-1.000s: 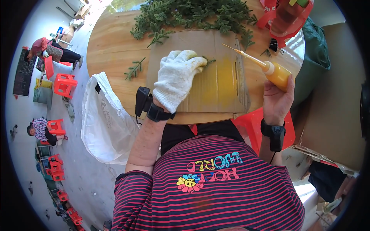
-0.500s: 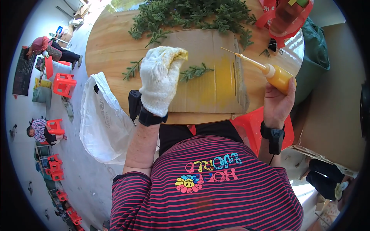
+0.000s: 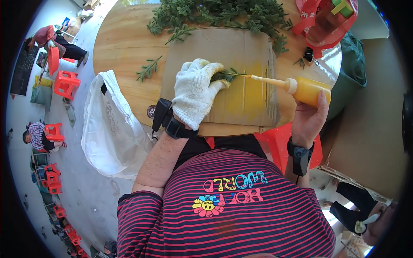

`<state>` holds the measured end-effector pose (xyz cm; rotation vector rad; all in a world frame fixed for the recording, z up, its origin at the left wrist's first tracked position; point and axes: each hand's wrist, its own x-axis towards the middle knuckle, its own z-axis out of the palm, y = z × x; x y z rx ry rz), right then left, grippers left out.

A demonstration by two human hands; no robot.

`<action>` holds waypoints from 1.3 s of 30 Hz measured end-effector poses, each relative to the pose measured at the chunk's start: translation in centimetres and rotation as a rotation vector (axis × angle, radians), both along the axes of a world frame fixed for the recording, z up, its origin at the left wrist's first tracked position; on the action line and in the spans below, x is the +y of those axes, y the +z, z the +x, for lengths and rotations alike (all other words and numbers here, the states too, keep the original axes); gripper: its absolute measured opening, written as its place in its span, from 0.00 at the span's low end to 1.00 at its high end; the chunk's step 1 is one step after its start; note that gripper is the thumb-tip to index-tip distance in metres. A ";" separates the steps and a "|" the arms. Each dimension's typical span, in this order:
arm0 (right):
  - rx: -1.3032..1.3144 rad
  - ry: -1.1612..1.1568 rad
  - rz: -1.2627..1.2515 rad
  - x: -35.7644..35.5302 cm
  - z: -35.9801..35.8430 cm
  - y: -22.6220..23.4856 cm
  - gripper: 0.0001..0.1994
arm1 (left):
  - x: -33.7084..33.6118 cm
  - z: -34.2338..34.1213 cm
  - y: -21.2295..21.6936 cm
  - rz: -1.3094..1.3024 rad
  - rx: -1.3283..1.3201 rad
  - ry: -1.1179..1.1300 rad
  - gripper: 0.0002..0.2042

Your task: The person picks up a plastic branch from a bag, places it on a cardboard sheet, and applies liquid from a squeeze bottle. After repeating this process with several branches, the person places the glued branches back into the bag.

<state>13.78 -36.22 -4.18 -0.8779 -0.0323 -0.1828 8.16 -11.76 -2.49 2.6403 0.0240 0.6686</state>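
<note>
Hiding green sprig point(image 3: 224, 75) beneath left hand point(image 3: 195, 92).

A round wooden table point(image 3: 124, 51) is sitting at twelve o'clock, daylight falling bright across its top. A pale grey floor point(image 3: 86, 189) is spreading out toward eight o'clock, where red plastic stools point(image 3: 66, 84) are standing scattered (several more are lining the rim at seven o'clock). A white plastic bag point(image 3: 109, 129) is hanging off the table's edge at nine o'clock.

Communal craft workshop, round wooden table point(image 3: 124, 47) heaped with green sprigs point(image 3: 223, 13), red plastic stools point(image 3: 66, 84), concrete floor point(image 3: 86, 193)
</note>
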 end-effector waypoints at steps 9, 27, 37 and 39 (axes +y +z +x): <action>-0.117 -0.038 -0.131 1.0 -0.2 0.8 0.20 | -0.1 -0.2 0.0 -0.017 0.024 -0.018 0.17; -0.179 -0.077 -0.286 2.2 0.2 1.7 0.23 | 0.1 -0.1 0.2 -0.044 0.060 -0.034 0.17; -0.215 -0.093 -0.327 2.9 0.2 1.8 0.23 | 0.2 -0.1 0.1 -0.053 0.067 -0.042 0.18; -0.225 -0.095 -0.340 2.9 0.1 1.7 0.23 | 0.2 0.0 0.0 -0.056 0.064 -0.048 0.18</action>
